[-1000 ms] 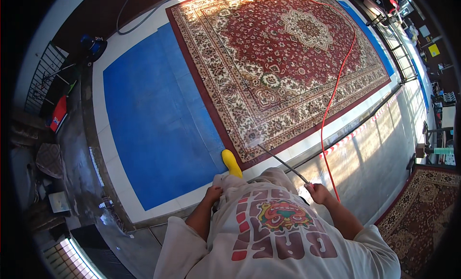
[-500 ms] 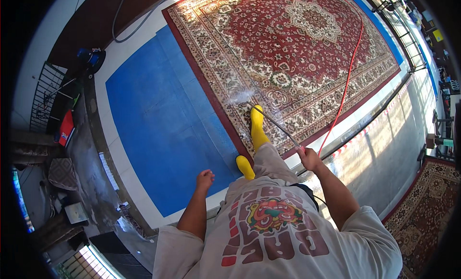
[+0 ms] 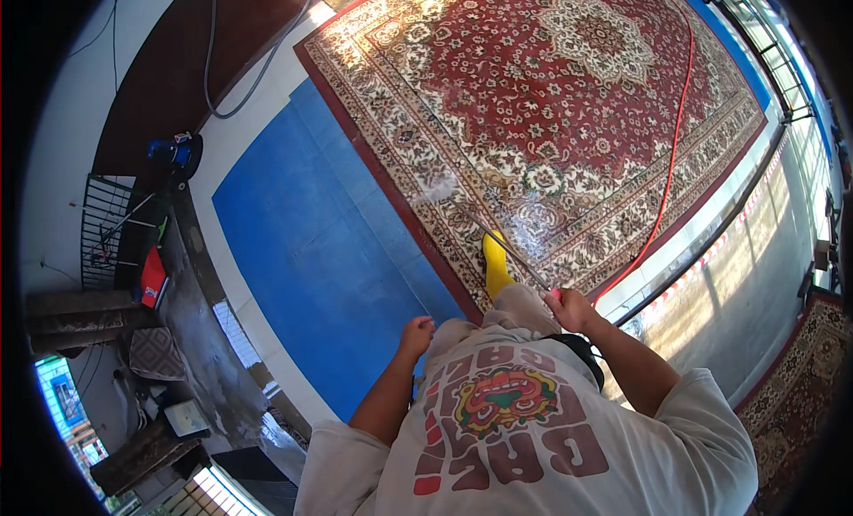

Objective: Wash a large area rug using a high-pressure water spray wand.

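A thin spray wand (image 3: 517, 253) is gripped in my right hand (image 3: 574, 311), in front of my right hip. From its tip a white mist of spray (image 3: 435, 190) lands on the patterned border of a large red and cream rug (image 3: 498, 99). My left hand (image 3: 415, 337) hangs at my left side, fingers loosely curled, with nothing visible in it. One yellow rubber boot (image 3: 495, 265) stands on the rug's border beside the wand; the other boot is hidden behind my body.
A red hose (image 3: 673, 152) runs across the rug's right side. Left of the rug lies a blue floor panel (image 3: 311, 241) edged with white tiles. Farther left stand a blue machine (image 3: 173, 152) and a black metal grate (image 3: 108, 232). Another rug (image 3: 795, 378) lies at the lower right.
My body has moved forward, and the second yellow boot has gone out of sight. The spray has shifted slightly left along the border. My left hand has come nearer my body.
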Action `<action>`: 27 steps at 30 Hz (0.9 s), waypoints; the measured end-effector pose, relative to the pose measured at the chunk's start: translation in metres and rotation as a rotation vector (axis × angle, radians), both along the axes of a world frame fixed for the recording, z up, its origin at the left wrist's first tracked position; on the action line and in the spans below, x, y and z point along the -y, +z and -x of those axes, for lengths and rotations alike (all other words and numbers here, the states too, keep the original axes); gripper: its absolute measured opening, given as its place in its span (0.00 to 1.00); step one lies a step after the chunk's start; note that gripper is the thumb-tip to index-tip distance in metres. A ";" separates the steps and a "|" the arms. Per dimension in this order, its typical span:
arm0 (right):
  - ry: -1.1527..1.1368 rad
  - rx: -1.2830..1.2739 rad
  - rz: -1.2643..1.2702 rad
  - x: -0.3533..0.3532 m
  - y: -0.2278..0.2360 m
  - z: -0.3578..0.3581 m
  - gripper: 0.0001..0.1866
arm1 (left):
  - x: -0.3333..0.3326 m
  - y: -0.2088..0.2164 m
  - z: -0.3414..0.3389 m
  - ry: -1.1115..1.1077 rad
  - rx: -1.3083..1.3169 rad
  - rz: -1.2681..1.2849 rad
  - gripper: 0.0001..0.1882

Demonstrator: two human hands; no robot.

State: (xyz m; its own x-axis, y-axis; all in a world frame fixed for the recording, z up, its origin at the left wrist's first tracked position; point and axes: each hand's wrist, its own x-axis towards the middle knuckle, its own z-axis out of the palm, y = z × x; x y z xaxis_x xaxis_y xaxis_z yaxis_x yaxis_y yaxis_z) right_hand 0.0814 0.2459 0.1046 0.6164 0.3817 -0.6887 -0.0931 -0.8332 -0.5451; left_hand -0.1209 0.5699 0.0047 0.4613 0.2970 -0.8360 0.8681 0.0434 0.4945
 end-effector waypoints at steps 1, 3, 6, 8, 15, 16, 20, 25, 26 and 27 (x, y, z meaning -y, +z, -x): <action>0.087 -0.061 0.063 -0.006 0.011 -0.009 0.37 | 0.002 0.004 -0.030 -0.015 0.076 0.009 0.17; 0.093 -0.155 0.102 -0.016 0.018 -0.023 0.38 | 0.017 0.014 -0.090 0.033 0.107 0.185 0.17; 0.044 -0.170 0.088 -0.033 0.016 -0.039 0.37 | 0.045 0.040 -0.170 -0.048 -0.053 0.411 0.22; 0.050 -0.150 0.069 -0.052 0.016 -0.052 0.37 | 0.055 0.049 -0.206 -0.061 -0.106 0.514 0.24; 0.066 -0.074 0.021 -0.147 0.025 -0.103 0.29 | 0.012 0.058 -0.282 0.260 0.060 0.804 0.18; 0.044 -0.053 0.002 -0.162 0.024 -0.109 0.29 | 0.000 0.058 -0.294 0.299 0.090 0.737 0.15; 0.008 -0.102 -0.046 -0.219 0.035 -0.138 0.29 | -0.053 0.054 -0.334 0.294 0.012 0.626 0.12; 0.035 -0.181 0.080 -0.289 0.030 -0.153 0.31 | -0.116 0.010 -0.347 0.227 -0.183 0.749 0.15; 0.036 -0.165 0.119 -0.302 0.031 -0.155 0.31 | -0.125 0.007 -0.350 0.221 -0.238 0.720 0.18; 0.039 -0.151 0.156 -0.316 0.033 -0.159 0.32 | -0.136 0.003 -0.352 0.225 -0.244 0.729 0.18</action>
